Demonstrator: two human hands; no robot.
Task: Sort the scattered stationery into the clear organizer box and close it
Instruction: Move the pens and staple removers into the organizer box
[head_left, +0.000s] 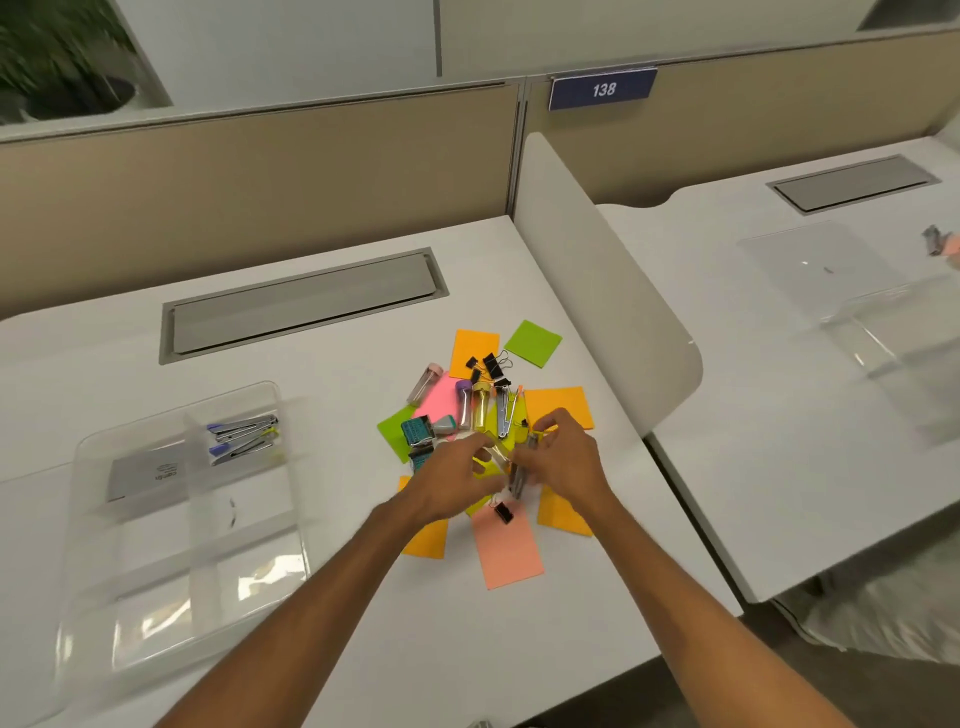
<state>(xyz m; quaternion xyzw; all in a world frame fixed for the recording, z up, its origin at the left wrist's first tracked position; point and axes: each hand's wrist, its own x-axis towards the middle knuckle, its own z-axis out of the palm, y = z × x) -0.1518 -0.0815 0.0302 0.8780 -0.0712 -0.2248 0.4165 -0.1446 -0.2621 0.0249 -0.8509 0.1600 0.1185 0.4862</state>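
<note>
A heap of stationery (483, 410) lies mid-desk: orange, green and pink sticky notes, black binder clips, small clear tubes, staplers and a teal stamp. My left hand (457, 478) and my right hand (561, 457) meet over the near side of the heap. Their fingers pinch a yellow stapler (511, 467) between them; motion blur hides which fingers carry it. The clear organizer box (176, 509) stands open at the left. Its far compartment holds two purple-and-silver staplers (241, 436), and a grey card (145, 475) lies beside them.
A white curved divider (597, 291) bounds the desk on the right. Beyond it, a second clear box (831, 291) sits on the neighbouring desk. A grey cable hatch (304, 306) is set into the desk behind the heap. The beige partition carries a blue "138" sign (602, 89).
</note>
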